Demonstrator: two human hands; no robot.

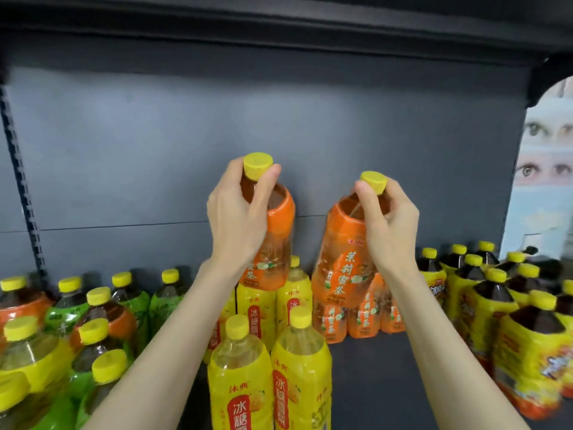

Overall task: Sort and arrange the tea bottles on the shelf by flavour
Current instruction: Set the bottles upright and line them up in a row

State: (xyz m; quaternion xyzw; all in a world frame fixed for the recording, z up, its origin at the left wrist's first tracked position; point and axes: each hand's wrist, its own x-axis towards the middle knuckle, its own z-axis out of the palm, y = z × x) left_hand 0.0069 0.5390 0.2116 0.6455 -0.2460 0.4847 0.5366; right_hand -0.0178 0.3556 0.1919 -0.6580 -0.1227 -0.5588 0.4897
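Each of my hands holds an orange-labelled tea bottle with a yellow cap, lifted above the shelf. My left hand grips the neck of one orange bottle. My right hand grips the neck of the other orange bottle, which tilts slightly left. Under the right one stand more orange bottles against the back wall. Yellow-labelled pale tea bottles stand in the middle front.
A mixed cluster of green, orange and yellow bottles fills the left. Yellow-labelled dark tea bottles crowd the right. The dark shelf floor shows bare between the middle and right groups. A grey back panel rises behind.
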